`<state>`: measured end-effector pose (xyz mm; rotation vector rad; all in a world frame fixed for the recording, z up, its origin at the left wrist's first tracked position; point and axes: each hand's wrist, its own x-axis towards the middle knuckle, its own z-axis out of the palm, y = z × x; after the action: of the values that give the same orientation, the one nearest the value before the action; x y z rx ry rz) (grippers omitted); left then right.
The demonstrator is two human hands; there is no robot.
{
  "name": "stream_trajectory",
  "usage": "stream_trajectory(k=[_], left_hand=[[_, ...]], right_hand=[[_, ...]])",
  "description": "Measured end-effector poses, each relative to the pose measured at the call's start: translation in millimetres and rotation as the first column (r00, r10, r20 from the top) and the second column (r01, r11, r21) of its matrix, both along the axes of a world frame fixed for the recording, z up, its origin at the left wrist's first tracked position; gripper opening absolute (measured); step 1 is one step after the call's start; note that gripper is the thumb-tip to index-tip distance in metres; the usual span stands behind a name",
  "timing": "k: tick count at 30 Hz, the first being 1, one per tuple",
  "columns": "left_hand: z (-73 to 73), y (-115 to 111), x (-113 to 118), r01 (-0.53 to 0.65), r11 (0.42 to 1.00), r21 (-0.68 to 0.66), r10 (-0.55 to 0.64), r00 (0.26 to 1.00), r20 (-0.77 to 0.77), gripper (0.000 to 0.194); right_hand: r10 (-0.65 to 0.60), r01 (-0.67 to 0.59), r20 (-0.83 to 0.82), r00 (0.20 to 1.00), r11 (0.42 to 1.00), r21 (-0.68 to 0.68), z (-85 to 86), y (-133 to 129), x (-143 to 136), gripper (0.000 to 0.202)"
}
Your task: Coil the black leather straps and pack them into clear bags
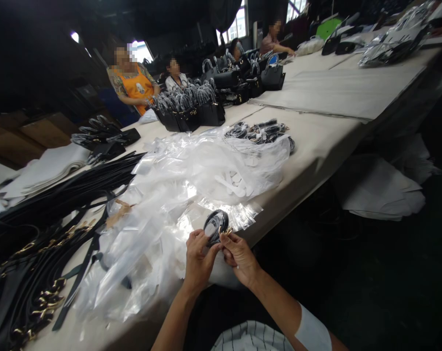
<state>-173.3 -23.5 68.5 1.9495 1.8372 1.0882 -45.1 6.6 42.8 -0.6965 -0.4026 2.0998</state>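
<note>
A coiled black strap (pixel 216 225) with gold clasps is held up between my two hands at the table's front edge. My left hand (pixel 199 258) grips the coil from its left side, thumb and fingers closed on it. On the right, my right hand (pixel 239 254) pinches the strap near its gold clasps. Clear plastic bags (pixel 166 195) lie in a loose heap just behind and left of my hands. Further back, several wrapped coiled straps (pixel 261 132) rest at the edge of the plastic.
Long black straps (pixel 27 263) with gold hardware cover the table's left. Black handbags (pixel 191 117) with wrapped handles stand at the back. Flat sheets (pixel 334 92) lie back right. A person in an orange apron (pixel 135 85) and other people are across the table (pixel 309 141).
</note>
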Motion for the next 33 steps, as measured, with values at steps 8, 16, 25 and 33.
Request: stream_trajectory(k=[8,16,25,33], left_hand=[[3.6,2.8,-4.0,0.075,0.997,0.022,-0.072,0.990,-0.118,0.009],[10.6,8.7,1.9,-0.003,1.000,0.030,0.004,0.999,-0.040,0.028],[10.1,7.3,7.9,-0.016,1.000,-0.001,0.016,1.000,-0.002,0.025],[1.8,7.5,-7.1,0.054,0.998,0.040,-0.049,0.992,-0.114,0.009]], right_hand=[[-0.155,-0.054,0.482,0.863,0.918,0.392,4.5,12.3,20.2,0.041],[-0.397,0.104,0.468,0.790,0.838,0.537,14.9,-6.0,18.0,0.025],[-0.083,0.065,0.088,0.993,0.979,0.192,16.4,18.7,27.8,0.036],[0.319,-0.325,0.084,0.944,0.859,0.395,27.7,30.3,46.6,0.043]])
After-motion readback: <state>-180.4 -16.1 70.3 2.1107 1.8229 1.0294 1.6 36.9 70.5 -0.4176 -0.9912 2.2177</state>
